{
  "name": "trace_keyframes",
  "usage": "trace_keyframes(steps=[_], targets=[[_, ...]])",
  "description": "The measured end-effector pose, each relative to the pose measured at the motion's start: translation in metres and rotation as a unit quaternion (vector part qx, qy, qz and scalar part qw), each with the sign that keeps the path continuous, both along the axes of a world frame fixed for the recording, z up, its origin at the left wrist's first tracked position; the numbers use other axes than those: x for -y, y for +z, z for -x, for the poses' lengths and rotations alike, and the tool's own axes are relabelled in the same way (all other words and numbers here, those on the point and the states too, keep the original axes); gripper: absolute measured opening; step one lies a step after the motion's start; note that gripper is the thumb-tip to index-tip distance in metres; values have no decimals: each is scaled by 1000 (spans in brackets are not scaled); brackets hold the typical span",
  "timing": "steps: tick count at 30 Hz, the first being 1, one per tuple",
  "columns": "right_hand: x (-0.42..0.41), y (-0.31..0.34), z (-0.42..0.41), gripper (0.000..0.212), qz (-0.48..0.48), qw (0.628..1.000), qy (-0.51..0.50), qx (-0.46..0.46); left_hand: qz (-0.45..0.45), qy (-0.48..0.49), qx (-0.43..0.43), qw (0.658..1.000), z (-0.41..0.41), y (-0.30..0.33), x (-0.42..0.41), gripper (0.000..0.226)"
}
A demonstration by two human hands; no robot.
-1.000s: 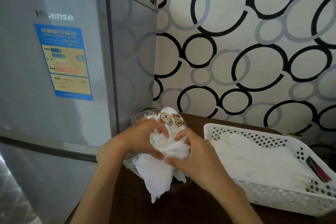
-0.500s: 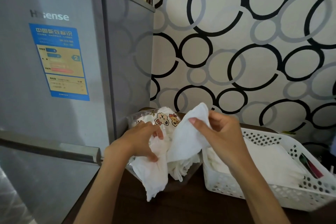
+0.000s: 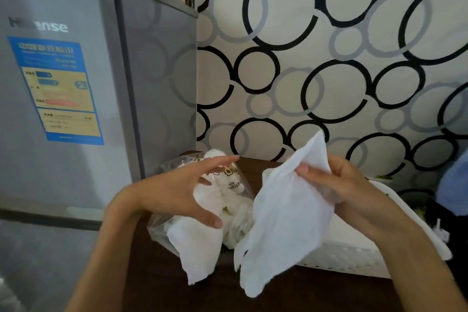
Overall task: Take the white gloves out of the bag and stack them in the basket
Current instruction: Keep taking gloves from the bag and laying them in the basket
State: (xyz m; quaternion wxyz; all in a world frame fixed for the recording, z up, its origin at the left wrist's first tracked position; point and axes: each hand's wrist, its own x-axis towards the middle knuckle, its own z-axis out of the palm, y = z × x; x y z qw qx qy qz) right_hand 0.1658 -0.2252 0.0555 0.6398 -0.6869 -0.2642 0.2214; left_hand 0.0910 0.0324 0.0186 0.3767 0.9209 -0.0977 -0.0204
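A clear plastic bag (image 3: 229, 180) with cartoon print stands on the dark wooden table, stuffed with white gloves. One white glove (image 3: 196, 246) hangs out of its mouth toward me. My left hand (image 3: 177, 190) hovers over the bag with fingers spread, holding nothing. My right hand (image 3: 336, 185) grips another white glove (image 3: 286, 225), which hangs free above the table between the bag and the white perforated basket (image 3: 354, 253). The held glove and my right hand hide most of the basket.
A grey fridge (image 3: 63, 109) stands right against the table on the left. A wall with black and grey circles runs behind. Something blue (image 3: 453, 185) and dark clutter sit at the right edge beyond the basket.
My right hand has pulled a white glove fully out of the bag and lifted it to the right. My left hand has let go of the bag and opened its fingers.
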Motion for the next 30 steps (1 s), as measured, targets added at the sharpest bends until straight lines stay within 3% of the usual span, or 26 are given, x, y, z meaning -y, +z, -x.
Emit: trace_keyframes(steps=[2, 5, 8, 11, 15, 19, 23, 27, 30], targets=[[7, -3, -1, 16, -8, 1000, 8, -11, 88, -37, 40, 995, -1, 10, 25, 84], [16, -6, -3, 16, -32, 999, 0, -26, 173, -59, 38, 982, -18, 3, 66, 50], [26, -9, -12, 26, -31, 998, -47, -15, 200, -52, 19, 978, -30, -9, 85, 34], [37, -9, -25, 26, -33, 993, -110, -2, 185, -1, 62, 981, -35, -14, 81, 21], [52, -11, -42, 13, -37, 980, -198, -1, 194, 58, 126, 971, -34, -13, 80, 20], [57, -14, -48, 15, -11, 970, -237, 51, 207, 129, 191, 951, -43, -18, 84, 34], [51, -16, -49, 18, -4, 926, -318, 206, 257, 187, 185, 930, -52, -23, 100, 36], [38, -20, -44, 16, -25, 886, -335, 319, 368, 293, 151, 869, -68, -24, 128, 32], [32, -16, -34, 11, -54, 883, -323, 337, 281, 365, 212, 862, -79, -20, 138, 36]])
